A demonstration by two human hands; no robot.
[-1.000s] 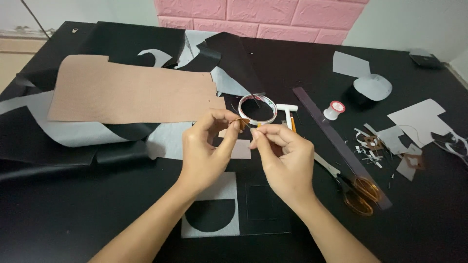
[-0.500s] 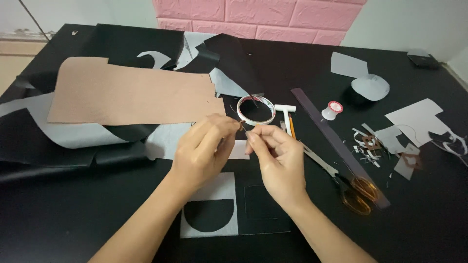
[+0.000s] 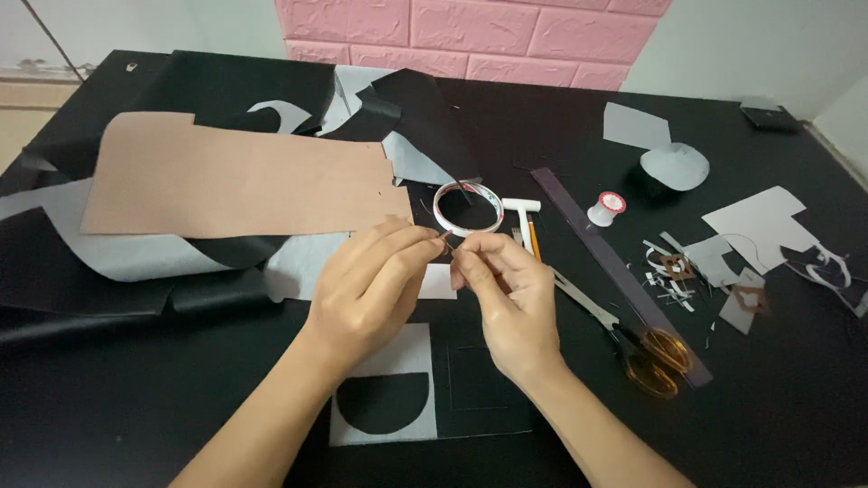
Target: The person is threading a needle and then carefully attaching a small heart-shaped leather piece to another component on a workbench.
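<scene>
Thin, needle-like metal sits pinched between my left hand [image 3: 375, 285] and right hand [image 3: 506, 294], fingertips pressed together just below the tape roll [image 3: 467, 208]. It's tiny; I could drop it onto the black bench [image 3: 796, 398] and lose it.

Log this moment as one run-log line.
left hand: pinching small thin item, fingertips meeting right hand | tape roll: on table behind hands | scissors: right of hands, untouched

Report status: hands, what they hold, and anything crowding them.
Left hand and right hand pinched together on something tiny; cannot tell what. Tape roll just beyond fingertips. Scissors lie right of right hand, apart.
</scene>
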